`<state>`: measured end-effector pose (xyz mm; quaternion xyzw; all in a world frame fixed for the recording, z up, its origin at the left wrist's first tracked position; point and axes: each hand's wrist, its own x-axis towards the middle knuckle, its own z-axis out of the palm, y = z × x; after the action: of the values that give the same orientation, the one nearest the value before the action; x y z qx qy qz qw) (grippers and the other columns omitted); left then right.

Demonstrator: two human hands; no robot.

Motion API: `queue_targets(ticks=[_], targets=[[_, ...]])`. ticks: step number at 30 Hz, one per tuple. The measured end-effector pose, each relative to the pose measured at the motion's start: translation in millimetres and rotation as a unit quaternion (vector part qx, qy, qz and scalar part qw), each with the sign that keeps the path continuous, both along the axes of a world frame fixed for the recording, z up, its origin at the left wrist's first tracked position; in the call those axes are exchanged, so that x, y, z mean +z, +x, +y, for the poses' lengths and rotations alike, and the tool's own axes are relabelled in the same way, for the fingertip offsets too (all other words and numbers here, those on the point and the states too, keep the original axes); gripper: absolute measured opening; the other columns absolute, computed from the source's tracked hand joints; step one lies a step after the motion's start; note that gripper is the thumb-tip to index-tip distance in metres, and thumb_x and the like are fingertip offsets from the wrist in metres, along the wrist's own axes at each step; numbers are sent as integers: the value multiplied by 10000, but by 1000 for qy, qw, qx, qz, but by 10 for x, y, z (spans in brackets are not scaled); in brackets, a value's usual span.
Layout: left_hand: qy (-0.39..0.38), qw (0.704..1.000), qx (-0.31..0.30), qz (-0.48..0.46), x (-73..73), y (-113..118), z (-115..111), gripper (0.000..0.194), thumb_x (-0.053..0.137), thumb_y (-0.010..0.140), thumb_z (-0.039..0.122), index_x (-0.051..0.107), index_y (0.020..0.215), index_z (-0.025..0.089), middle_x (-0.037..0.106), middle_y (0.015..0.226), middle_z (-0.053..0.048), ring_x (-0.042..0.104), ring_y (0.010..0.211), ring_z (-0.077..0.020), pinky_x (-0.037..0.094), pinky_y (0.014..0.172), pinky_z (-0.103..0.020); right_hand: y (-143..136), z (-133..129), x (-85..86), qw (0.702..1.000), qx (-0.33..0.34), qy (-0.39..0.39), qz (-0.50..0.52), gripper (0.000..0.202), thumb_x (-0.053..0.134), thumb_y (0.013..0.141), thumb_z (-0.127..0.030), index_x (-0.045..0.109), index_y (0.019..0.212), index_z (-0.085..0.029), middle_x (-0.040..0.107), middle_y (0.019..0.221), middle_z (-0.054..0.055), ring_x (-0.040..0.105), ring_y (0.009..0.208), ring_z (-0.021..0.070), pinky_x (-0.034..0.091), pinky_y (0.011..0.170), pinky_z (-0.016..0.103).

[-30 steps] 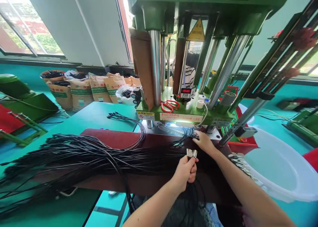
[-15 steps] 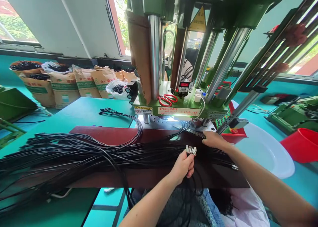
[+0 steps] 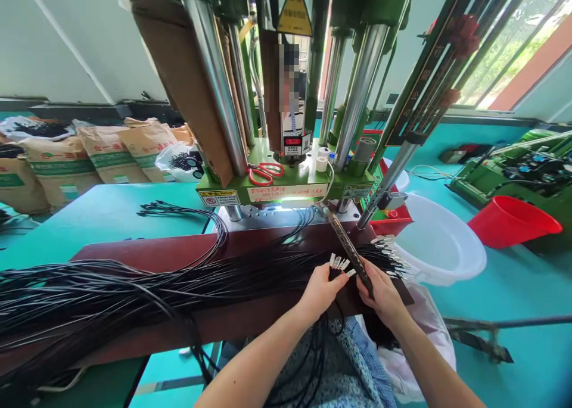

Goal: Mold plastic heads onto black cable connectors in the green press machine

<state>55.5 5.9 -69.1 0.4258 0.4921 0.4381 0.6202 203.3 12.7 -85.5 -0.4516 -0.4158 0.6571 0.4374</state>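
My left hand (image 3: 319, 292) is closed around a bunch of black cables (image 3: 316, 360), whose silver metal connectors (image 3: 339, 262) stick up above the thumb. The cables hang down over my lap. In my right hand (image 3: 379, 292) is a long, narrow dark bar (image 3: 346, 241) with marks along its face. It slants away from me, and its far end lies near the front of the green press (image 3: 286, 184). The fingertips of my left hand come close to the bar; whether they touch it I cannot tell. Below, many black cables (image 3: 179, 286) lie across the brown board (image 3: 147, 247).
Red-handled scissors (image 3: 266, 174) rest on the press base. To the right are a white basin (image 3: 460, 265) and a red bucket (image 3: 513, 220). Paper sacks (image 3: 67, 164) stand at the back left. A person (image 3: 292, 113) sits behind the press.
My right hand has drawn back from the press towards me, bringing the bar beside my left hand. The left hand still holds its cable bunch. The camera view has shifted to the right.
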Motion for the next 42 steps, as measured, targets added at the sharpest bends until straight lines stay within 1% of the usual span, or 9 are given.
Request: queue_targets(ticks=[7,17,21,24,27,29,33,37,42], targets=[[53,996,6,69,-80,89,67,175,631,686,300,629,755,139,562,561,4,524,599,-140,395,540,-230,20,0,-73,999,-33,10,7,577,499,826,-470,409,1287,-135,368,446,-88,210,355,33,126,317,134],[119,983,-9,137,-77,82,33,133,551,744,235,613,811,138,639,802,-31,551,763,-159,407,708,-260,-21,-49,-102,997,-40,45,-54,567,495,825,-485,448,1282,-151,351,481,-76,264,401,46,170,347,143],[95,988,-12,121,-81,80,27,140,556,747,277,584,785,145,573,627,9,506,572,-112,388,567,-223,-34,-70,-105,994,-38,64,-78,574,514,808,-502,470,1267,-160,377,506,-61,315,426,57,205,357,149],[54,995,3,79,-92,50,66,230,517,777,378,536,748,152,418,480,65,352,393,-58,286,417,-191,-27,-81,-79,997,-50,35,-46,571,529,801,-498,471,1254,-157,365,507,-65,293,419,52,181,352,149],[10,998,56,20,-83,11,123,304,455,796,467,489,759,167,333,464,91,246,353,-39,193,360,-179,0,-84,-74,998,-60,24,-14,553,505,829,-478,423,1286,-178,355,502,-76,244,404,45,156,350,148],[-22,999,47,-2,-70,0,146,297,465,784,476,462,761,179,305,452,103,207,344,-37,153,348,-178,17,-82,-86,998,-60,28,-8,546,491,843,-470,402,1301,-185,353,501,-78,237,406,46,156,353,147],[6,998,-19,52,-68,10,148,266,573,718,420,510,708,162,344,438,87,273,381,-47,214,392,-187,30,-75,-109,999,-45,25,-13,546,493,847,-462,404,1303,-175,358,508,-72,261,419,52,160,364,149],[45,993,-24,104,-87,-1,149,243,577,713,390,547,666,153,394,454,61,349,448,-73,279,454,-202,40,-67,-104,999,-33,22,-10,543,486,854,-453,401,1306,-165,356,503,-73,261,414,55,159,366,160],[50,990,-26,130,-82,-35,160,229,576,717,372,557,659,151,396,454,55,363,450,-78,286,451,-201,60,-58,-112,999,-20,27,-6,531,487,857,-436,408,1300,-154,346,494,-76,253,398,53,141,365,175]])
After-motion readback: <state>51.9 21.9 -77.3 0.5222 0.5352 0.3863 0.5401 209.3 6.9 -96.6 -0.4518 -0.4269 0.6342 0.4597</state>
